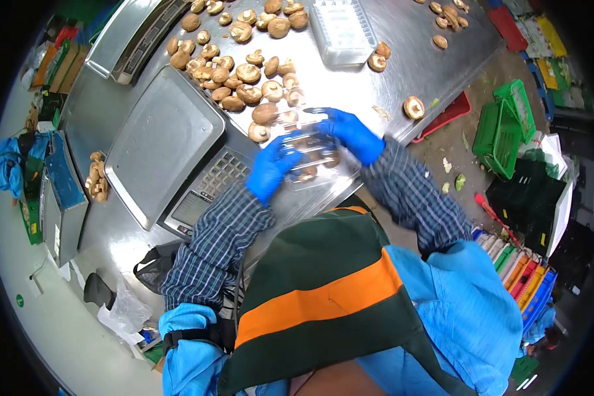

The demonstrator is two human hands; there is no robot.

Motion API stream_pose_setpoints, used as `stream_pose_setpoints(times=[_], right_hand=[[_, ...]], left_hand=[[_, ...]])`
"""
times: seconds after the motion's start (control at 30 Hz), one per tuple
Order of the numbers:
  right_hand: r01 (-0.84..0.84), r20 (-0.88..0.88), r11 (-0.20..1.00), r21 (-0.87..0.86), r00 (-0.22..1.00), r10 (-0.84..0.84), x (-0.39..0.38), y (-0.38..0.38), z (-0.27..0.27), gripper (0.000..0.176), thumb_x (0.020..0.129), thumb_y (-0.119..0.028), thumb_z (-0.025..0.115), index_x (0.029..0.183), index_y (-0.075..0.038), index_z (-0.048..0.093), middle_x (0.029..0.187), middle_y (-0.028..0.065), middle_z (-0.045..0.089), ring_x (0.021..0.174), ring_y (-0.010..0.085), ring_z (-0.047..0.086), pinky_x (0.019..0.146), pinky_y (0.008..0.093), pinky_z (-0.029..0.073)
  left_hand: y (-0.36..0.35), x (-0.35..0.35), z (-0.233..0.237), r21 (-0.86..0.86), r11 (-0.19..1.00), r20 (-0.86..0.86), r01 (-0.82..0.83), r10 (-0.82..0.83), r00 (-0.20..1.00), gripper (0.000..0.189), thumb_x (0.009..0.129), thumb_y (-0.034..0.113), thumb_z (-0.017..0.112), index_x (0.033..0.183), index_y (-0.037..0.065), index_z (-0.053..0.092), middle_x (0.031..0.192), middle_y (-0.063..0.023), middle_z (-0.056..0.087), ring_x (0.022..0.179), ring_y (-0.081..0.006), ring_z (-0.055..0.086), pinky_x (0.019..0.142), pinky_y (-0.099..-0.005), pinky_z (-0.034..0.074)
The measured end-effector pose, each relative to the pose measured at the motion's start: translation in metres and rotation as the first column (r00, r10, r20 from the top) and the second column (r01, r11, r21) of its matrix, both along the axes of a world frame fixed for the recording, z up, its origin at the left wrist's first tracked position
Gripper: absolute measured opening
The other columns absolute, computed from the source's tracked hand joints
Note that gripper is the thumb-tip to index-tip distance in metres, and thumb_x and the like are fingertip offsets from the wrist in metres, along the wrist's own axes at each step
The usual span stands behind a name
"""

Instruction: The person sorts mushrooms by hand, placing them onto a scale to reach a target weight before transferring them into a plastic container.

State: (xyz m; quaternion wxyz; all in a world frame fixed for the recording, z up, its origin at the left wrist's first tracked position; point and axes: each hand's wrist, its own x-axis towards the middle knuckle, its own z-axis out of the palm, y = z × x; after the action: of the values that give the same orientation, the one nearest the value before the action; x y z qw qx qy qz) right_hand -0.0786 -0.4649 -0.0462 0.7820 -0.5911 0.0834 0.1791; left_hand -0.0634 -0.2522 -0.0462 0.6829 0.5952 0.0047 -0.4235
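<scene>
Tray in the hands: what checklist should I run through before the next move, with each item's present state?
1. Grip: left hand and right hand both hold the tray. Ok.
2. Contents: mushrooms show through the tray. Ok.
3. Tray closed: cannot tell.
4. Scale close by: its pan lies beside the left hand. Ok.
5. Supply: loose pile lies on the table just beyond the tray. Ok.

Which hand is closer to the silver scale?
Left. The left hand is right beside the scale; the right hand is farther, across the clear tray.
</scene>
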Motion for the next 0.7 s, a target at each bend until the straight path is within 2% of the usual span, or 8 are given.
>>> stream_pose_setpoints(times=[0.17, 0.23, 0.27, 0.33, 0.4, 0.43, 0.53, 0.7], right_hand=[[0.286, 0.083, 0.908, -0.307, 0.958, -0.274, -0.004, -0.085, 0.023, 0.039, 0.082, -0.006, 0.055, 0.121, -0.005, 0.057, 0.103, 0.0056, 0.065, 0.087, 0.0136, 0.060, 0.072, 0.0250, 0.047], [0.465, 0.317, 0.677, -0.571, 0.885, -0.340, -0.007, -0.142, 0.002, 0.041, 0.082, -0.001, 0.051, 0.121, -0.009, 0.057, 0.094, 0.0045, 0.066, 0.080, 0.0115, 0.059, 0.068, 0.0237, 0.046], [0.460, 0.317, 0.674, -0.577, 0.887, -0.334, -0.013, -0.148, -0.006, 0.041, 0.082, -0.001, 0.051, 0.121, -0.009, 0.057, 0.094, 0.0045, 0.066, 0.080, 0.0115, 0.059, 0.068, 0.0237, 0.046], [0.291, 0.278, 0.264, -0.919, 0.957, -0.086, -0.026, -0.153, -0.024, 0.041, 0.083, 0.001, 0.047, 0.121, -0.009, 0.057, 0.090, 0.0048, 0.065, 0.074, 0.0089, 0.057, 0.063, 0.0231, 0.045], [0.179, 0.096, 0.545, -0.819, 0.980, -0.177, -0.047, -0.125, -0.054, 0.039, 0.080, 0.003, 0.046, 0.116, -0.007, 0.059, 0.096, 0.0090, 0.065, 0.068, 0.0166, 0.062, 0.062, 0.0315, 0.050], [0.266, 0.246, 0.428, -0.864, 0.964, -0.103, -0.058, -0.106, -0.075, 0.042, 0.080, 0.004, 0.045, 0.119, -0.008, 0.056, 0.096, 0.0091, 0.065, 0.077, 0.0179, 0.063, 0.069, 0.0308, 0.051], [0.420, 0.265, 0.684, -0.597, 0.907, -0.326, -0.057, -0.035, -0.072, 0.047, 0.080, 0.006, 0.040, 0.125, -0.005, 0.048, 0.103, 0.0112, 0.063, 0.091, 0.0176, 0.061, 0.077, 0.0282, 0.050], [0.530, -0.089, 0.843, -0.091, 0.839, -0.537, 0.016, 0.014, -0.092, 0.042, 0.095, -0.029, 0.050, 0.128, -0.003, 0.044, 0.115, 0.0149, 0.056, 0.097, 0.0214, 0.060, 0.078, 0.0311, 0.052]], left_hand=[[0.012, -0.035, -0.014, 0.253, 0.965, 0.575, 0.068, -0.207, 0.791, 0.097, 0.067, 0.020, 0.080, 0.144, 0.008, 0.023, 0.132, -0.0205, 0.040, 0.119, -0.0318, 0.043, 0.099, -0.0423, 0.038], [0.024, -0.048, -0.031, 0.535, 0.841, 0.725, -0.079, -0.409, 0.554, 0.115, 0.057, 0.026, 0.086, 0.145, 0.007, 0.014, 0.143, -0.0244, 0.023, 0.131, -0.0387, 0.027, 0.108, -0.0458, 0.026], [0.025, -0.049, -0.042, 0.572, 0.820, 0.666, -0.031, -0.441, 0.602, 0.125, 0.052, 0.028, 0.087, 0.145, 0.004, 0.008, 0.148, -0.0255, 0.009, 0.136, -0.0415, 0.013, 0.112, -0.0476, 0.017], [0.016, -0.046, -0.055, 0.575, 0.816, 0.689, -0.066, -0.439, 0.577, 0.125, 0.052, 0.029, 0.087, 0.145, 0.004, 0.008, 0.148, -0.0258, 0.009, 0.136, -0.0430, 0.013, 0.112, -0.0481, 0.016], [0.003, -0.043, -0.062, 0.553, 0.823, 0.712, -0.127, -0.388, 0.585, 0.130, 0.050, 0.032, 0.088, 0.144, 0.002, 0.004, 0.147, -0.0263, 0.010, 0.134, -0.0469, 0.013, 0.112, -0.0496, 0.016], [-0.003, -0.039, -0.066, 0.549, 0.825, 0.712, -0.131, -0.380, 0.591, 0.130, 0.050, 0.032, 0.088, 0.144, 0.002, 0.004, 0.147, -0.0263, 0.010, 0.134, -0.0469, 0.013, 0.112, -0.0496, 0.016], [-0.016, -0.022, -0.076, 0.309, 0.905, 0.785, -0.291, -0.071, 0.615, 0.134, 0.043, 0.024, 0.091, 0.144, -0.002, 0.006, 0.146, -0.0226, 0.014, 0.135, -0.0375, 0.019, 0.112, -0.0420, 0.021], [-0.017, 0.030, -0.088, 0.110, 0.962, 0.701, -0.250, 0.103, 0.706, 0.133, 0.042, 0.015, 0.090, 0.144, -0.001, 0.007, 0.145, -0.0173, 0.019, 0.134, -0.0297, 0.025, 0.110, -0.0387, 0.026]])
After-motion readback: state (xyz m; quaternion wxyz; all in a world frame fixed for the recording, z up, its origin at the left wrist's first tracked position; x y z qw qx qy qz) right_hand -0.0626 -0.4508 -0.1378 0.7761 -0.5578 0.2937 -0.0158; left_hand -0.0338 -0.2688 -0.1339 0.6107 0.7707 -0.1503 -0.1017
